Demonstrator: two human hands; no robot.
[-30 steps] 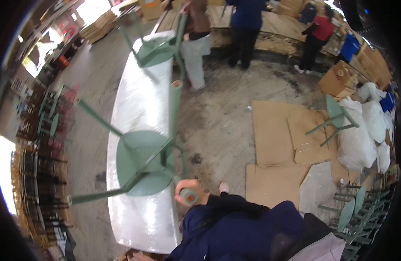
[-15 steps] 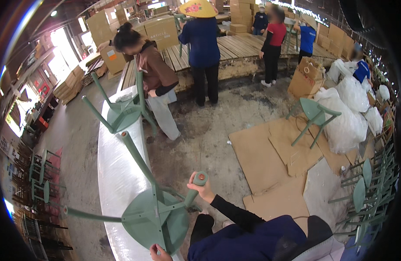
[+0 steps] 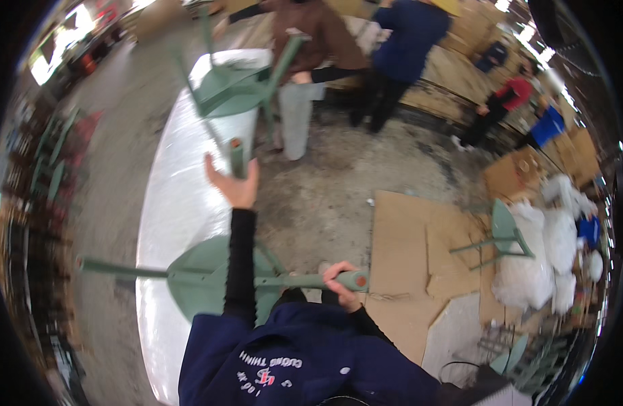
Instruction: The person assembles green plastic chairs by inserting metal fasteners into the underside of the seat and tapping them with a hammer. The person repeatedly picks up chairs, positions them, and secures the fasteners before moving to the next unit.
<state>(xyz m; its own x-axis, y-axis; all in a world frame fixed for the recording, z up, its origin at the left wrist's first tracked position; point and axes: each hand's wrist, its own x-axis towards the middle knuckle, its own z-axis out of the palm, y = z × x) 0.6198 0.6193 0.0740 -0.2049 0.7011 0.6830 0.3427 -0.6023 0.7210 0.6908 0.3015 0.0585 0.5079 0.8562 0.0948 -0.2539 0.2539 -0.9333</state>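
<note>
An upside-down green chair (image 3: 196, 284) rests by its seat on the long, shiny plastic-covered table (image 3: 163, 196), its legs pointing outward. My right hand (image 3: 342, 279) is wrapped round one leg near its tip, at the right. My left hand (image 3: 234, 186) reaches forward, thumb and fingers apart on either side of another leg's end (image 3: 237, 159); firm contact does not show. My left sleeve hides part of the seat and frame. Farther along the table stands a second upturned green chair (image 3: 234, 95), blurred, beside a person in a brown top (image 3: 311, 40).
Flat cardboard sheets (image 3: 406, 237) cover the floor to the right. A green chair (image 3: 504, 230) stands there by white plastic bags (image 3: 528, 271). More chairs are stacked at the lower right and far left. Several people are beyond, near a low wooden platform (image 3: 420, 88).
My left hand has left the seat's near edge and moved forward to a far leg. My right hand still holds its leg, the chair has turned, and my view has tilted down.
</note>
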